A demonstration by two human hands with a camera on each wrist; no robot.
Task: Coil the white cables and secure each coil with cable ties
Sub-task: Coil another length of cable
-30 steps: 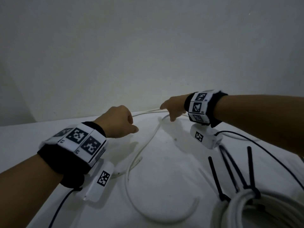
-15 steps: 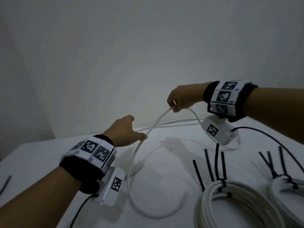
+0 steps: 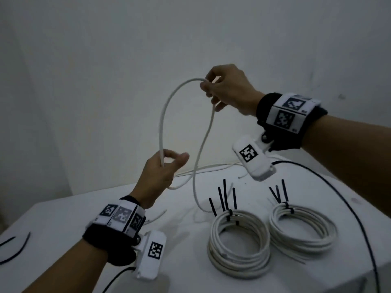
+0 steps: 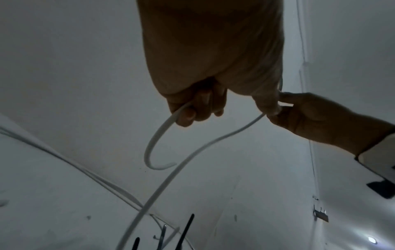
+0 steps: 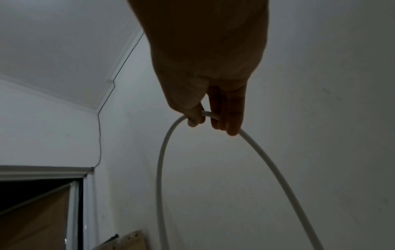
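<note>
1. The left hand (image 3: 160, 172) pinches the cable (image 3: 167, 106) near its free end; the right hand (image 3: 228, 89) grips it higher, at centre frame, an arch between them.
2. To coil well, the person should bring the right grip down to the left, matching loop size to the done coils and letting the cable twist freely.
3. The slack drops to the counter (image 3: 63, 220) at centre.
4. Two tied coils (image 3: 239, 240) lie lower right, black tie tails upright just beside the trailing slack, which could snag on them.
5. Loose ties (image 3: 14, 248) lie lower left.
</note>
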